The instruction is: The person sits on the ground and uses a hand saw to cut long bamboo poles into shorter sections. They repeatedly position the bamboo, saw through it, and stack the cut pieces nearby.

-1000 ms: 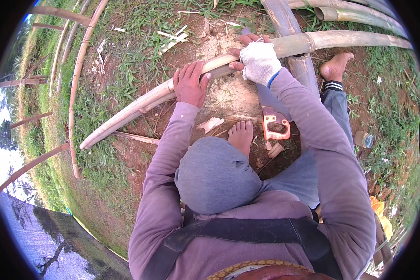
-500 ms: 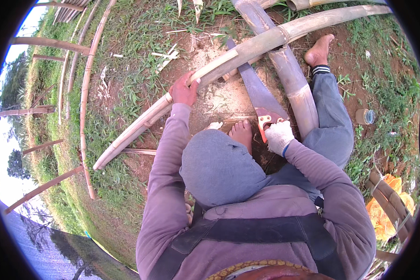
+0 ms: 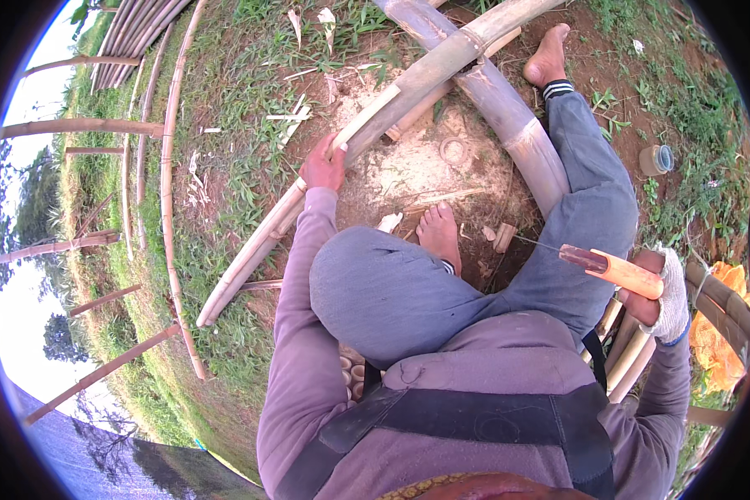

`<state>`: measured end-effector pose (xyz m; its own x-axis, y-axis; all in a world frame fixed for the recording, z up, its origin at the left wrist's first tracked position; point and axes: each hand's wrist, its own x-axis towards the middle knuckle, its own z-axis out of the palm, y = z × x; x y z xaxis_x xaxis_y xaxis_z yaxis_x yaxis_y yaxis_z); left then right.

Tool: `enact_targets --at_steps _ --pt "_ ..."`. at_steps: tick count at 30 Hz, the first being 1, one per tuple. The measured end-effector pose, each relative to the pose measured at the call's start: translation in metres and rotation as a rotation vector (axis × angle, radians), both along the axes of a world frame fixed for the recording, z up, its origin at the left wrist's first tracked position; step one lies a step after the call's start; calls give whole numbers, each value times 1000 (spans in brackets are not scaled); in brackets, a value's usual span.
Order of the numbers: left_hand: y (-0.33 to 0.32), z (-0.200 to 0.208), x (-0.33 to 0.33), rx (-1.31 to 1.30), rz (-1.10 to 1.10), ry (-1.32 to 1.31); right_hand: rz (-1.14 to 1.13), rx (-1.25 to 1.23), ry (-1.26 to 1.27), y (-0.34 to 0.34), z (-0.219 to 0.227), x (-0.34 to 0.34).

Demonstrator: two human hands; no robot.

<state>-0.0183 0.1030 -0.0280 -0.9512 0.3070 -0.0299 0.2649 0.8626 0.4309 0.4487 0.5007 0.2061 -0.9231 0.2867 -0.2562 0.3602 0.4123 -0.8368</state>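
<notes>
My left hand (image 3: 322,167) is closed around the near part of a long split bamboo pole (image 3: 412,97), where a pale cut strip shows. The pole lies slantwise across a thicker grey bamboo pole (image 3: 521,133). Out to the right, my right hand (image 3: 654,293), in a whitish work glove with bare fingertips and thumb, is shut on the orange handle of a handsaw (image 3: 612,267). Its blade is seen nearly edge-on, as a thin line pointing left over my leg. My bare left foot (image 3: 439,233) rests on the ground below the poles.
Pale sawdust (image 3: 417,162) and a bamboo ring (image 3: 453,151) lie under the poles. A short bamboo offcut (image 3: 503,237) sits near my foot. A jar (image 3: 656,160) stands right, an orange bag (image 3: 719,342) beside bamboo lengths (image 3: 629,358). A bamboo fence (image 3: 168,179) runs along the left.
The saw has left its place beside the crossed poles; my right hand has carried it back and right, turning the blade edge-on. My left hand stays on the pole.
</notes>
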Motion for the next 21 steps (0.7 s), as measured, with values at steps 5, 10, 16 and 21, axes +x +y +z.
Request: enact_targets --at_steps 5,10,16,21 --pt "-2 -6 -4 24 -43 30 -296 -322 340 -39 -47 -32" --pt "5 -1 -4 -33 -43 45 -266 138 647 -88 -100 -131" --pt "-1 -7 -3 38 -41 82 -161 47 613 -104 -114 -165" --pt "-6 -13 -5 102 -81 107 -145 -56 554 -106 -100 -167"
